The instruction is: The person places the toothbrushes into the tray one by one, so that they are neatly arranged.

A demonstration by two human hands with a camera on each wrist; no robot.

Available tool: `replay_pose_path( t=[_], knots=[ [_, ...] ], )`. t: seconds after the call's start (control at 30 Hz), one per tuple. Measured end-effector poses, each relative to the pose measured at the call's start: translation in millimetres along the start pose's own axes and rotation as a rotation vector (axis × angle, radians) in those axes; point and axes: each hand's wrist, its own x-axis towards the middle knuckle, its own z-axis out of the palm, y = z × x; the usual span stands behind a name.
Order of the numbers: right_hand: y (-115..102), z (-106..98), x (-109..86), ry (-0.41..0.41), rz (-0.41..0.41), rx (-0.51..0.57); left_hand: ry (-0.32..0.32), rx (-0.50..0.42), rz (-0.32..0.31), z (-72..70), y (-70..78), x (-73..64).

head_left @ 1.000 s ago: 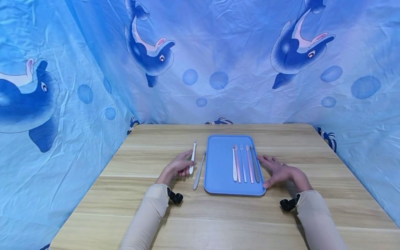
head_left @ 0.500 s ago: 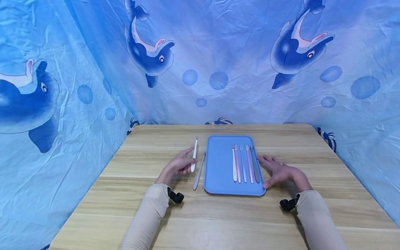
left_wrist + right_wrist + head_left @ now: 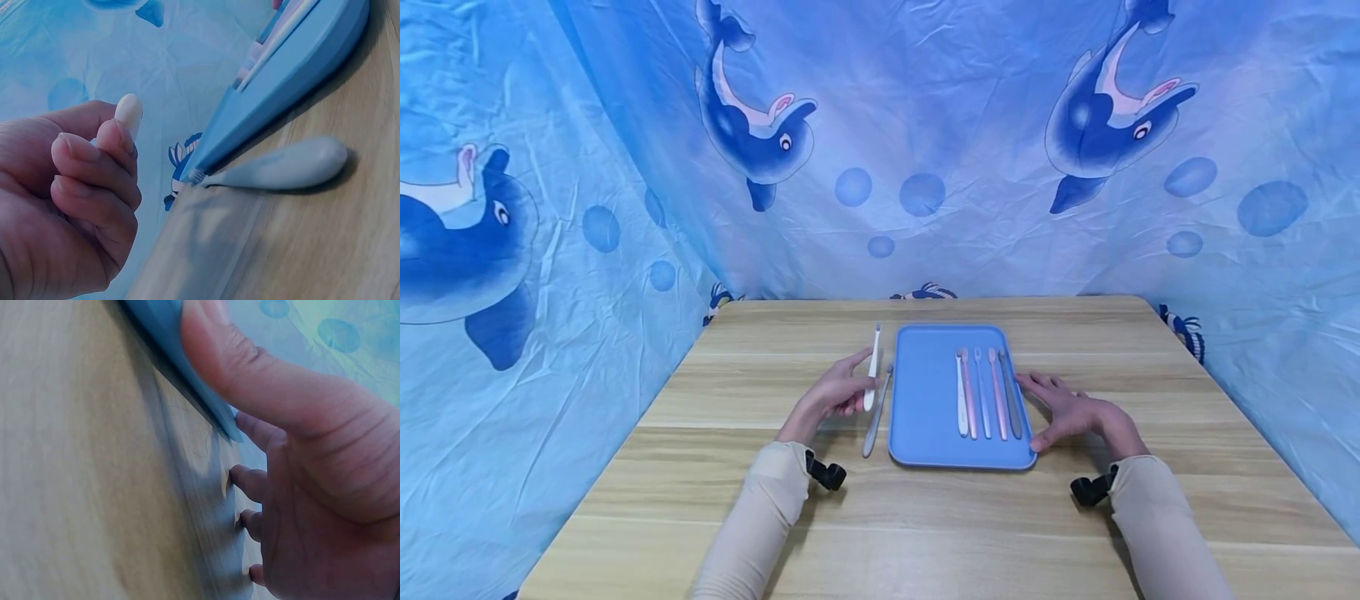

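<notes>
My left hand (image 3: pixel 835 392) pinches a white toothbrush (image 3: pixel 872 371), bristle end pointing away; in the left wrist view its rounded handle end (image 3: pixel 129 111) pokes out above the curled fingers. Just right of that hand, a grey toothbrush (image 3: pixel 874 425) lies on the table beside the blue tray (image 3: pixel 925 454). Several toothbrushes lie side by side in the tray's right half: a white one (image 3: pixel 962 400), pink ones, a blue one (image 3: pixel 982 400) and a dark grey one (image 3: pixel 1011 400). My right hand (image 3: pixel 1071 417), fingers spread, touches the tray's right edge with thumb and forefinger.
The wooden table (image 3: pixel 962 533) reaches back to a blue curtain (image 3: pixel 985 250) printed with dolphins, which also hangs at the left. A black wrist mount (image 3: pixel 826 475) sits on the left wrist, another (image 3: pixel 1092 490) on the right.
My left hand has moved slightly right with the white toothbrush, which now stands above the grey one, closer to the tray. My right hand has kept its place at the tray's edge.
</notes>
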Motion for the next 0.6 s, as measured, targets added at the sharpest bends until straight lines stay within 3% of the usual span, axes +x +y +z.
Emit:
replay_pose_path(
  t=[0.6],
  knots=[
    [-2, -1, -0.8, -0.005, -0.011, 0.002, 0.003, -0.037, -0.007, 13.8, 10.6, 1.5]
  ],
)
